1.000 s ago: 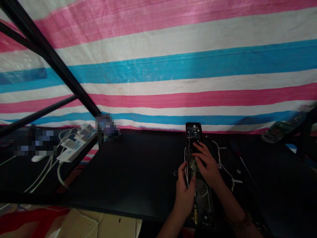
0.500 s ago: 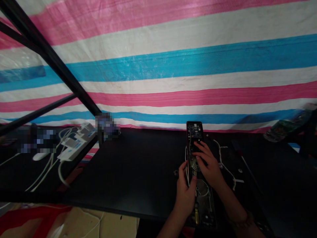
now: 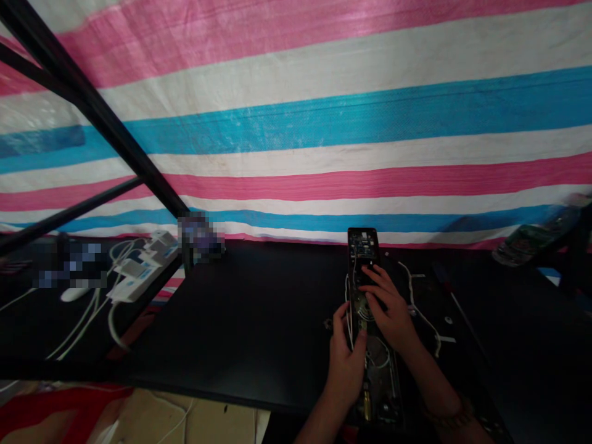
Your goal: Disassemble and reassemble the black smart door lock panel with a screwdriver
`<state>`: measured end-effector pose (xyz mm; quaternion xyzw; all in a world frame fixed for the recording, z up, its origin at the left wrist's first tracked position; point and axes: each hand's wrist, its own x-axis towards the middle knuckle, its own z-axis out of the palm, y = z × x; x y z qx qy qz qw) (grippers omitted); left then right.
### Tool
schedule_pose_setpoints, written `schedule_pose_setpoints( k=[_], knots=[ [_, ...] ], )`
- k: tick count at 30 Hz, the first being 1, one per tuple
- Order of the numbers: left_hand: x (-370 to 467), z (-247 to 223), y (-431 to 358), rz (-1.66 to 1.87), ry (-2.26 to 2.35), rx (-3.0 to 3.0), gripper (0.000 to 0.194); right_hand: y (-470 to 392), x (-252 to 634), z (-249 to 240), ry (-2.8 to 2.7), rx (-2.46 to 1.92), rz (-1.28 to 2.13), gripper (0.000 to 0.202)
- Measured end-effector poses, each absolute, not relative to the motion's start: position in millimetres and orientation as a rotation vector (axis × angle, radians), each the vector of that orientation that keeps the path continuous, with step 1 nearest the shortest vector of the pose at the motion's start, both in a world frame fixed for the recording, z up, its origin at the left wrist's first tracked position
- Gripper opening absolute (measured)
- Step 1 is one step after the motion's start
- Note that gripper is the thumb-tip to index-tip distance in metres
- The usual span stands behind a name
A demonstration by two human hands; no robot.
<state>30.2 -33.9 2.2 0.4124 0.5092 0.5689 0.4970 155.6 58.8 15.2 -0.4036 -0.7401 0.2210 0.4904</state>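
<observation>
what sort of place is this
Probably a makeshift work spot, perhaps indoors: striped plastic sheeting hangs behind a black tabletop, an opened electronic device is on it, and a power strip lies off to the left.

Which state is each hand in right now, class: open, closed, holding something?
Left hand: closed on the side of the opened device.
Right hand: open, spread over the opened device; any pressing cannot be told.

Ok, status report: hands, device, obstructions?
Left hand at left edge of device; right hand over its far part, contact unclear. Device open, circuit board showing. White cord lies right of it, apparently clear.
</observation>
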Motion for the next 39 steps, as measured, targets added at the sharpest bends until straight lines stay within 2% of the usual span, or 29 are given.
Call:
schedule_pose_setpoints(
  k=[39],
  knots=[
    [29.5,-0.5,-32.7,1.374,1.225,1.014,0.05,59.2,155.4,14.9,-1.797,-0.975,0.53,0.024]
  ],
)
